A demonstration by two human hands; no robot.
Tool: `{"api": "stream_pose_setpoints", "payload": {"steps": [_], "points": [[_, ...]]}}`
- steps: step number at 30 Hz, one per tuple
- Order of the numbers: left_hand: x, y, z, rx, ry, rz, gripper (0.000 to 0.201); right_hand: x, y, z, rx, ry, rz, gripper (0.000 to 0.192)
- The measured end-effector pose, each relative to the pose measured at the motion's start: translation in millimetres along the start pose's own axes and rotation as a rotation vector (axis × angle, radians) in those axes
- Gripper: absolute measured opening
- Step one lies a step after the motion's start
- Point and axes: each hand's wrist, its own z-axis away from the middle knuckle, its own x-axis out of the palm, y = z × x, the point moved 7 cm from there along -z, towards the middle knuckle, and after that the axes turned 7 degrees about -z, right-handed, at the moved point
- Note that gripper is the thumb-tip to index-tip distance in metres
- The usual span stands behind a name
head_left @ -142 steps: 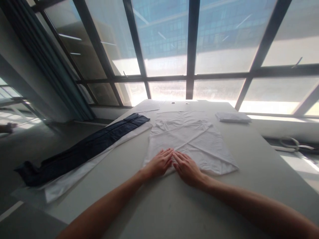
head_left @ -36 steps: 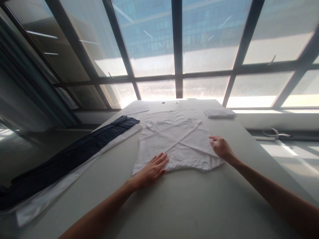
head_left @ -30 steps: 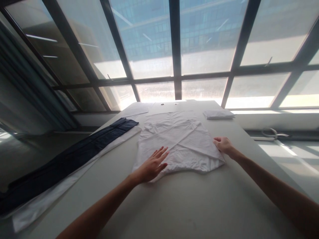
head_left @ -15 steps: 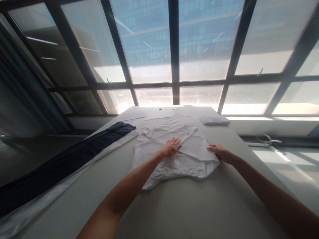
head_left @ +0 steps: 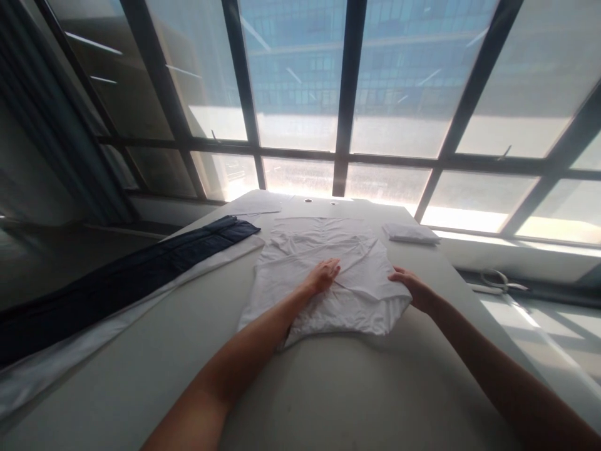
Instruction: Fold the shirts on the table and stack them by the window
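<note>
Head view: the left hand (head_left: 323, 276) lies flat, grip released, fingers spread on the middle of the white shirt (head_left: 323, 275) spread on the desk (head_left: 357, 388). The right hand (head_left: 409, 287) rests open at the shirt's right edge, touching the cloth, grasping nothing. Left of the left hand lie dark trousers (head_left: 141, 269); beyond the right hand, a folded white cloth (head_left: 409, 233).

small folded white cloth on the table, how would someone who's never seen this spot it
On the long grey table under the windows, look past the spread white shirt to the far right corner. The small folded white cloth lies there alone: a neat, compact stack, unlike the wide, wrinkled shirt.
</note>
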Motion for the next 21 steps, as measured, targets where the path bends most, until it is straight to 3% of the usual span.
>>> {"api": "stream_pose_setpoints", "payload": {"steps": [4,9,13,16,21], "points": [[-14.9,-18,-6,-0.149,0.161,0.308,0.046,27,-28,-13,-0.079,-0.037,0.051,0.045],[-21.8,-34,-10,-0.247,0.231,0.458,0.048,75,-42,-36,-0.120,-0.079,0.098,0.054],[-19.8,-42,-9,-0.307,0.227,0.629,0.052,115,-24,-48,-0.128,-0.107,0.240,0.067],[-17.9,-47,-6,-0.355,0.227,0.837,0.053,140,-6,-53,-0.219,-0.153,0.389,0.069],[-23.6,-49,-3,-0.331,0.229,0.775,0.050,163,19,-51,-0.262,-0.257,0.651,0.043]]}}
